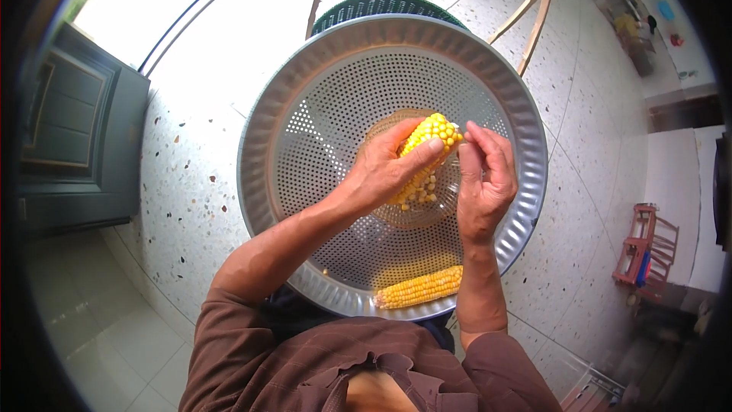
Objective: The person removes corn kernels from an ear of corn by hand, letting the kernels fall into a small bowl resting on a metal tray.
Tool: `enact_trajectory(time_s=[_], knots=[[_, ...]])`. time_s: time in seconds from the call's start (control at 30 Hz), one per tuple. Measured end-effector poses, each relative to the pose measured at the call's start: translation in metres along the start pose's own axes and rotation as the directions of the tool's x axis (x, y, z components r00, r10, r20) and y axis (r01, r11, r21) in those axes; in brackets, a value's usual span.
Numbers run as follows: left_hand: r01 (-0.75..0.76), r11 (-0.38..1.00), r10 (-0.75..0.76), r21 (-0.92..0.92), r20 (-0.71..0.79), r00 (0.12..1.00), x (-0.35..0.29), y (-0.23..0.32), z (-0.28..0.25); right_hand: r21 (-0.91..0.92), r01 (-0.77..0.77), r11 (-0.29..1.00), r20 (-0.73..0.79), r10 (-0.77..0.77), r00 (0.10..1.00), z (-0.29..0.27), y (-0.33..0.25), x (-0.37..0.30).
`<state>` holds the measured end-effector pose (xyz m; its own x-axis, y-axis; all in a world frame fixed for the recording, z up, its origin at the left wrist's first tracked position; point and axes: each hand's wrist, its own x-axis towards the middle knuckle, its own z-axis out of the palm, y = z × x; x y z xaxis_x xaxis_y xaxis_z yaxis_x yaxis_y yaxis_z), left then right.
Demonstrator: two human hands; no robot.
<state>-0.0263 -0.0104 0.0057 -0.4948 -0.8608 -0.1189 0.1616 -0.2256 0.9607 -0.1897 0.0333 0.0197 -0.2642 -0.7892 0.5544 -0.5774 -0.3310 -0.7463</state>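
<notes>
My left hand (385, 172) grips a yellow corn cob (428, 137) and holds it upright over a large round perforated metal basin (305, 99). My right hand (485, 175) sits right beside the cob's top, fingertips pinched at its kernels. Below the cob, loose yellow kernels (418, 197) lie in a small clear bowl (415, 217) inside the basin. A second whole corn cob (421, 288) rests on the basin's near rim.
A green plastic basket (381, 4) peeks out behind the basin, with wooden chair legs (534, 15) beyond it. A dark wooden door (72, 137) stands at the left on the speckled terrazzo floor. A small red stool (644, 248) is at the right.
</notes>
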Motion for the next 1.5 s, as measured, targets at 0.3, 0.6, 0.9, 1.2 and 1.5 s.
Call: enact_trajectory(time_s=[0.3,0.6,0.9,1.2,1.5], knots=[[-0.041,0.995,0.041,0.091,-0.002,0.999,-0.002,0.002,0.0,-0.076,0.024,0.997,0.035,-0.021,0.999,0.0,0.004,-0.002],[0.057,0.997,-0.06,0.045,0.075,0.995,-0.001,0.001,-0.004,-0.062,0.016,0.998,0.064,-0.012,0.998,-0.004,0.007,0.0],[0.184,0.978,-0.165,-0.097,0.179,0.97,0.002,-0.004,-0.006,-0.047,0.026,0.999,0.127,-0.02,0.992,-0.008,0.006,0.004],[0.063,0.996,-0.068,0.056,0.088,0.994,0.002,-0.002,-0.006,0.061,-0.025,0.998,0.155,0.015,0.988,-0.005,0.013,0.003],[0.033,0.986,-0.039,0.165,0.036,0.999,0.001,-0.003,-0.002,0.02,-0.059,0.998,0.108,0.057,0.993,-0.001,0.014,-0.004]])
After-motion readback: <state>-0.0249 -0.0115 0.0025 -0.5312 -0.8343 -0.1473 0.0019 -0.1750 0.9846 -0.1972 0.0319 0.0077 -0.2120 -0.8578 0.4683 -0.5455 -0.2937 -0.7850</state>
